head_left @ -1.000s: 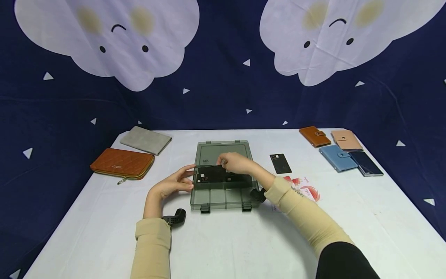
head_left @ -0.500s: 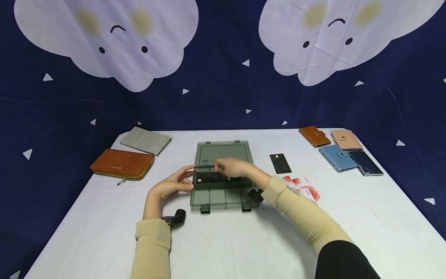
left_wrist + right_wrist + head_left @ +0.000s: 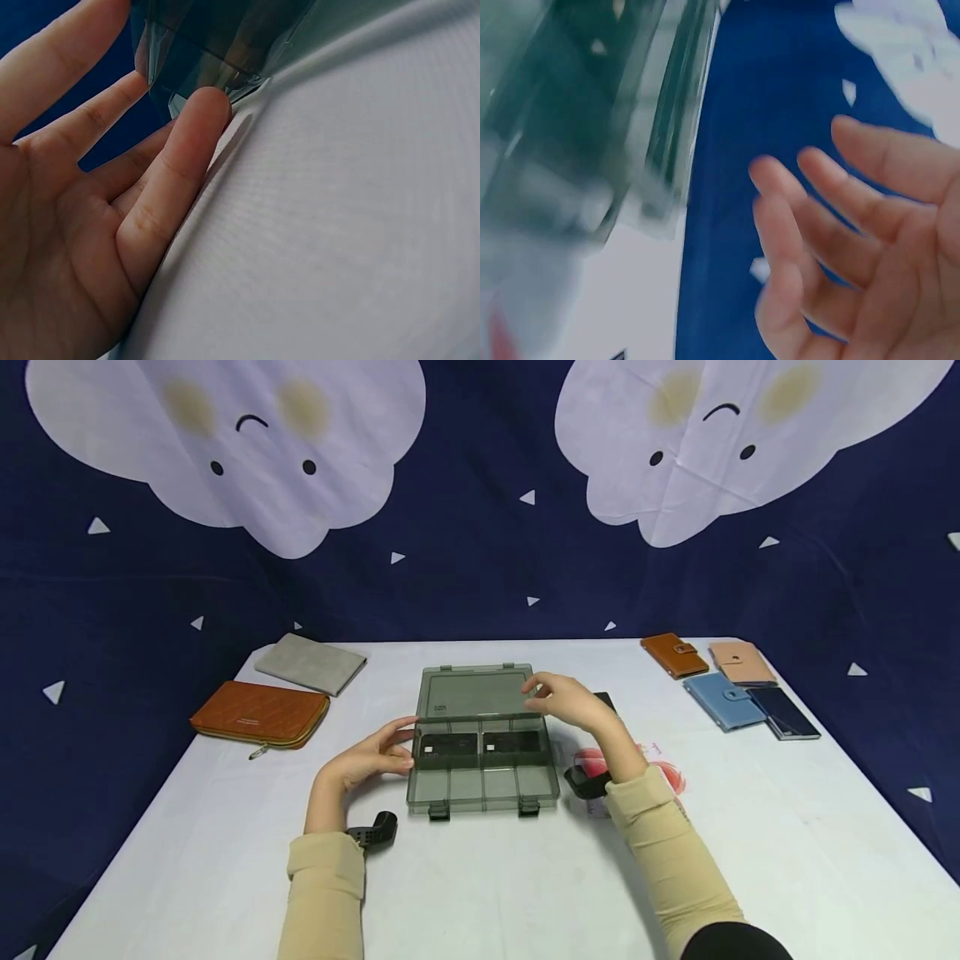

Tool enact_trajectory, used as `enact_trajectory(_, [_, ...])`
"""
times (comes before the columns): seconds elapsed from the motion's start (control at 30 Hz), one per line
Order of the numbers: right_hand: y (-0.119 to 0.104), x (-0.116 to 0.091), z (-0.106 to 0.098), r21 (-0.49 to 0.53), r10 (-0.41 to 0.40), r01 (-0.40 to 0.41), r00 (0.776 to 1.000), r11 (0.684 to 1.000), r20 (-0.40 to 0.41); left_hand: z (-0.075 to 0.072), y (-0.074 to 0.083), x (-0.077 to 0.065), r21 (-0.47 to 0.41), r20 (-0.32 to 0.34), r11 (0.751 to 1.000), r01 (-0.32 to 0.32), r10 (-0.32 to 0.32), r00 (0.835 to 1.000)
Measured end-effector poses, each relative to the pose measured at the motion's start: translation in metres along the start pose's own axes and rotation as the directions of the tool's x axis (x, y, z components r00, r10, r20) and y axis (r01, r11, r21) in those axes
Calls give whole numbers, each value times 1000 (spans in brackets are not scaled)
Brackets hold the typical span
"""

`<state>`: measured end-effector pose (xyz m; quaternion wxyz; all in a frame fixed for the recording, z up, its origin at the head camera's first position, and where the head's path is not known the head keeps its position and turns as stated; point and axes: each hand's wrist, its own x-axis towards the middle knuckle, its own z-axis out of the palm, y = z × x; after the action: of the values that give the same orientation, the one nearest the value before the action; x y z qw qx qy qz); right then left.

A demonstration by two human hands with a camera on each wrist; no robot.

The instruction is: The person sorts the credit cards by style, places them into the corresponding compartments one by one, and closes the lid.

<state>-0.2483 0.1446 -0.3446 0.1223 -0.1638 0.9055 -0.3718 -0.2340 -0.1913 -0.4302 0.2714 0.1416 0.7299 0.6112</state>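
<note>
A translucent grey-green divided box [image 3: 467, 787] stands in the middle of the table, its lid [image 3: 487, 689] laid back away from me. Two black cards [image 3: 450, 745] lie side by side in separate compartments of its back row. My left hand [image 3: 366, 760] rests at the box's left side with fingers fairly straight; in the left wrist view the thumb [image 3: 195, 135] lies by the box corner. Above the box's right edge hovers my right hand [image 3: 570, 700], holding nothing, its fingers loosely bent. Another black card [image 3: 604, 699] on the table is mostly hidden behind the right hand.
Red-and-white cards [image 3: 667, 775] lie right of the box, partly under my right forearm. An orange-brown zip wallet [image 3: 258, 714] and a grey wallet [image 3: 311, 662] sit at left. Back right are brown [image 3: 673, 655], pink [image 3: 741, 662], blue [image 3: 723, 700] and dark [image 3: 783, 712] card holders.
My right hand has let go of a black VIP card, which now lies down in the back-left compartment. The hand has then moved right, off the compartments. My left hand stays put.
</note>
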Motion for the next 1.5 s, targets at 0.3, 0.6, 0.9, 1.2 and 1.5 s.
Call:
enact_trajectory(0.3, [43,-13,-13,-61,163,-183,956,981,-244,0,0,-1,3,-4,1000,1,-1,1000])
enact_trajectory(0.6, [70,-15,-14,-118,261,-304,921,945,-290,0,-2,-3,-1,2,1000,0,0,1000])
enact_trajectory(0.9, [85,-22,-13,-111,491,-529,835,842,-249,2,0,-3,0,3,1000,7,-7,1000])
enact_trajectory(1.2, [94,-22,-16,-56,495,-515,845,856,-203,2,1,-2,-4,-8,1000,22,-22,1000])
enact_trajectory(1.5, [95,-16,-18,1,421,-435,872,901,-248,1,1,-1,11,-2,1000,15,-15,1000])
